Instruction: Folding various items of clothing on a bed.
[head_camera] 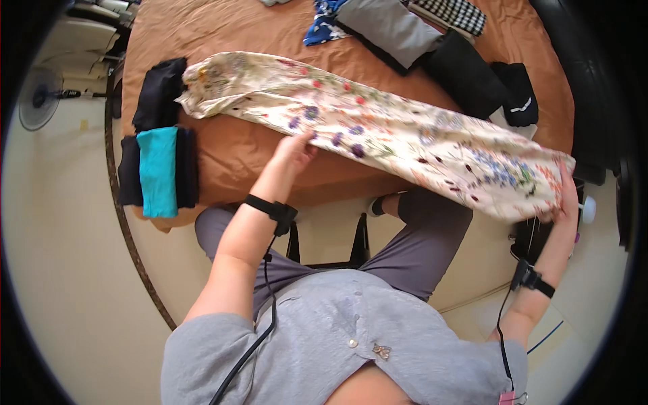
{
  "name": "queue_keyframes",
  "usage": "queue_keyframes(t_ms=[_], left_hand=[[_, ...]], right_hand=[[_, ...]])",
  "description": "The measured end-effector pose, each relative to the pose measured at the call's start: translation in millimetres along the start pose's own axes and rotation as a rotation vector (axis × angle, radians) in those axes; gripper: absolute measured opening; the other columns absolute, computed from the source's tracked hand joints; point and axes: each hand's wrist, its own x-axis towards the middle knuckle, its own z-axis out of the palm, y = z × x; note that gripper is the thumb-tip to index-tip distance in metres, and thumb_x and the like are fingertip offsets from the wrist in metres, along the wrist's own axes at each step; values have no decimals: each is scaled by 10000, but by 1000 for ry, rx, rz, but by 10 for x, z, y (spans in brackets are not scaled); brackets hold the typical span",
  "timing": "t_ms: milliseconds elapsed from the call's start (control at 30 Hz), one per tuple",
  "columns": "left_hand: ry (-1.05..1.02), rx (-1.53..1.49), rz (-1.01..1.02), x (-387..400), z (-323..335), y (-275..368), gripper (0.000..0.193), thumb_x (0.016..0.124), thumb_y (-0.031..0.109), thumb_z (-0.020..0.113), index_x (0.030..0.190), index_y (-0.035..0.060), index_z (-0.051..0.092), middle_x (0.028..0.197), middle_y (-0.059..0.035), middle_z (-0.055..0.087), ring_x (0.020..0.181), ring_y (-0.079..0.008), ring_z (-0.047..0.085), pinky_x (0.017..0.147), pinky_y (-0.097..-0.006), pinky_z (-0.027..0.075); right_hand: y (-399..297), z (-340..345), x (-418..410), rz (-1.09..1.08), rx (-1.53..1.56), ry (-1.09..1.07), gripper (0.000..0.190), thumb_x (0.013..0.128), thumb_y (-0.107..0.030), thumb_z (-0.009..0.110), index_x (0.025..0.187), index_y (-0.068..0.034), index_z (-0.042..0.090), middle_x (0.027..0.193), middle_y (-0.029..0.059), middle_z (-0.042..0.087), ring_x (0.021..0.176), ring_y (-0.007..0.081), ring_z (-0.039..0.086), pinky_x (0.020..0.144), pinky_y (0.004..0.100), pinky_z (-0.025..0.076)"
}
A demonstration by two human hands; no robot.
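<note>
A long cream floral cloth [385, 126] stretches across the near part of the bed, from the upper left to the lower right. My right hand [567, 195] grips its right end, past the bed's near edge, with the fingers partly hidden by the fabric. At the near edge of the cloth, left of its middle, my left hand [297, 151] touches the fabric; its thumb and fingers are curled, and how firmly they pinch is unclear. The cloth's left end lies bunched near a folded black garment [161, 93].
An orange-brown sheet [238, 152] covers the bed. At the left lies a folded turquoise cloth [158, 172] on dark garments. Folded grey [387, 30], black [463, 76] and checkered [453, 15] fabrics lie at the upper right. A fan [40, 98] stands far left.
</note>
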Motion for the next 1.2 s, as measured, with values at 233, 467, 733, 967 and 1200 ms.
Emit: queue_keyframes(t_ms=[233,467,733,967,1200], left_hand=[[42,-85,-50,115,-495,488,226,898,220,621,1097,118,585,1093,-46,614,1025,-186,569,954,-386,394],[813,630,713,893,-1366,1339,716,638,232,831,1223,41,464,1137,-152,556,1021,-334,550,967,-461,397],[407,1965,1059,766,-1768,2522,328,721,334,724,1041,273,685,1278,43,544,1300,-244,355,1073,-549,193],[595,1954,801,858,-1923,2840,584,752,592,644,1157,172,622,1304,-8,497,1274,-269,351,1014,-564,240],[1000,663,727,677,-1842,2069,909,652,504,818,1197,-72,372,1158,-239,468,1068,-323,491,896,-446,422]], right_hand=[[-358,822,-669,92,19,89,417,979,-318,485,1272,-21,472,1235,143,583,1052,245,626,879,392,534],[-388,1346,-828,76,67,189,495,984,-352,456,1353,-26,406,1312,166,523,1149,291,566,963,448,481],[-571,1334,-939,91,-31,238,497,977,-388,458,1336,-44,437,1287,156,550,1126,294,583,923,442,512],[-503,991,-696,138,-117,189,525,954,-431,491,1303,-38,477,1228,149,596,1067,272,620,912,425,518],[-566,1422,-1018,171,-15,177,566,972,-426,449,1382,-42,385,1324,165,519,1183,309,541,978,458,471]])
